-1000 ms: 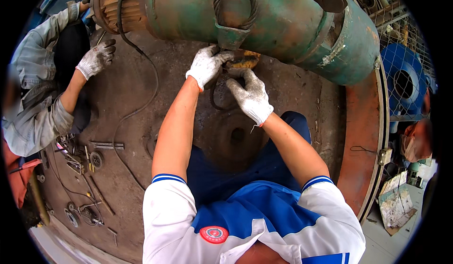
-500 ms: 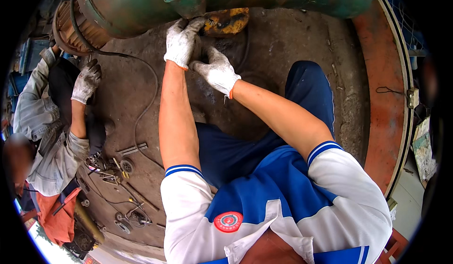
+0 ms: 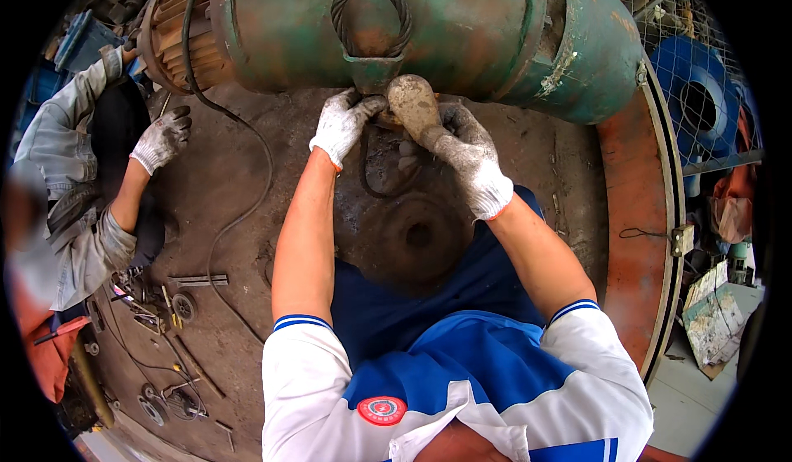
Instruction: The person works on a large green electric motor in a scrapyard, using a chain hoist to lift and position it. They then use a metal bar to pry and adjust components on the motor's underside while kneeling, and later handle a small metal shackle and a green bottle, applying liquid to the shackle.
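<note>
A large green, rusty cylindrical machine body [image 3: 305, 29] spans the far side, with a wire rope loop [image 3: 403, 26] standing out of its small green bracket [image 3: 373, 73]. Just under that bracket is my left hand [image 3: 340, 125], in a white knit glove, fingers bent together; what they pinch is hidden. My right hand [image 3: 472, 158], gloved too and dirtier, is closed round the narrow end of a worn grey-brown piece with a broad rounded end [image 3: 412, 101]. That rounded end is raised beside the bracket, close to my left fingertips. Its exact kind does not show.
At left a co-worker's gloved hand [image 3: 162, 139] is near the ribbed motor end [image 3: 177, 37]. A black cable [image 3: 271, 161] crosses the dirty floor. Tools and small wheels [image 3: 184, 307] lie lower left. An orange-red steel edge [image 3: 639, 239] curves along the right.
The view has shifted, and the machine shows lower and more fully. My right hand has moved right, away from my left, and now holds the rounded piece. The yellow block is mostly hidden.
</note>
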A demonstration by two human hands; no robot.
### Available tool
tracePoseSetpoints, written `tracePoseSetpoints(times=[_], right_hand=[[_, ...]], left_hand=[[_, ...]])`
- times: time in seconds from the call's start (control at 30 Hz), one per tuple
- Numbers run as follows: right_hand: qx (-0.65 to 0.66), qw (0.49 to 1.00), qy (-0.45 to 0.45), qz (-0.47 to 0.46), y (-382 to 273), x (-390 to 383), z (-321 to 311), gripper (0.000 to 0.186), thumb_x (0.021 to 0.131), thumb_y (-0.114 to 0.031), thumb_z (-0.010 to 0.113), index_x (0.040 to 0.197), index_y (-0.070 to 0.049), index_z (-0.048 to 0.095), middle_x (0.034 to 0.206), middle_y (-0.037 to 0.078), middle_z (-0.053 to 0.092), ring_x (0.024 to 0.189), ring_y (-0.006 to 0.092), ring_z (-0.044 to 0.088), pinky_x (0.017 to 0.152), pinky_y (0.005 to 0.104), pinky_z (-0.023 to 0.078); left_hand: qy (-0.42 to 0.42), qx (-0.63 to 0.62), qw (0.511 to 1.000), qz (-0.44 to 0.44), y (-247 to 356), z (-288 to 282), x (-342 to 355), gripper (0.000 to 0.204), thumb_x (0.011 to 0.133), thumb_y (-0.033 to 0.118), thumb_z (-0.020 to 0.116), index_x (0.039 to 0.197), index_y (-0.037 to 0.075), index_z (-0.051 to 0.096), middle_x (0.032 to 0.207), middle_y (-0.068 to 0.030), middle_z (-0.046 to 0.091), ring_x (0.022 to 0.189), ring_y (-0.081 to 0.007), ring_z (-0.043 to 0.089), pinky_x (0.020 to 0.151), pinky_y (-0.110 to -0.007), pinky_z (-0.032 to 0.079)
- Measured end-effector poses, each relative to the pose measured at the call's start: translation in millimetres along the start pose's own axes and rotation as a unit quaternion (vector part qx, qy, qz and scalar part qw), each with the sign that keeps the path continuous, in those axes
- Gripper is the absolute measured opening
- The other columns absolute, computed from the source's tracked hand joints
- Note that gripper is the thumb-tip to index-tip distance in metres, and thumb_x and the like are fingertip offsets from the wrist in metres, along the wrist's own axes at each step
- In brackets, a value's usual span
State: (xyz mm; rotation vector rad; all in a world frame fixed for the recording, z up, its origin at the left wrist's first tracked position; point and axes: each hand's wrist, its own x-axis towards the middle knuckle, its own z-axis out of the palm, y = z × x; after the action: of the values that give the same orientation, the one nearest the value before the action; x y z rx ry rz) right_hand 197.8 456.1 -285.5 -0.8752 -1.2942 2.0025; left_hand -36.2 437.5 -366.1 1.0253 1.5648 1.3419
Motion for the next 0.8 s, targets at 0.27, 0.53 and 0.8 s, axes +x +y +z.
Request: tracePoseSetpoints(times=[0.27, 0.53, 0.8], right_hand=[[-0.067, 0.989, -0.018, -0.127, -61, 27, 46, 0.068, 0.084, -0.007, 0.080, 0.144, 0.003, 0.050, 0.130, 0.014, 0.065, 0.118, 0.0218, 0.064, 0.103, 0.0365, 0.054], [-0.411, 0.830, 0.018, -0.376, -89, 59, 82, 0.046, 0.088, -0.011, 0.076, 0.131, -0.004, 0.063, 0.118, 0.015, 0.071, 0.103, 0.0287, 0.072, 0.093, 0.0370, 0.057], [-0.525, 0.675, 0.088, -0.511, -63, 76, 88, 0.043, 0.085, -0.003, 0.071, 0.127, -0.015, 0.069, 0.112, 0.014, 0.071, 0.099, 0.0371, 0.070, 0.085, 0.0440, 0.058]], left_hand=[[0.015, -0.004, 1.000, -0.008, -9, 0, 0, 0.041, 0.092, 0.020, 0.078, 0.124, -0.006, 0.070, 0.116, -0.0144, 0.077, 0.104, -0.0202, 0.068, 0.094, -0.035, 0.053], [-0.005, 0.000, 0.999, 0.032, -8, -5, -6, 0.036, 0.095, 0.019, 0.076, 0.123, -0.003, 0.072, 0.111, -0.0081, 0.076, 0.095, -0.0138, 0.065, 0.086, -0.033, 0.053], [-0.010, 0.011, 1.000, 0.023, -6, -12, -12, 0.042, 0.092, 0.025, 0.077, 0.125, 0.000, 0.072, 0.117, -0.0145, 0.076, 0.106, -0.0228, 0.069, 0.095, -0.037, 0.052]])
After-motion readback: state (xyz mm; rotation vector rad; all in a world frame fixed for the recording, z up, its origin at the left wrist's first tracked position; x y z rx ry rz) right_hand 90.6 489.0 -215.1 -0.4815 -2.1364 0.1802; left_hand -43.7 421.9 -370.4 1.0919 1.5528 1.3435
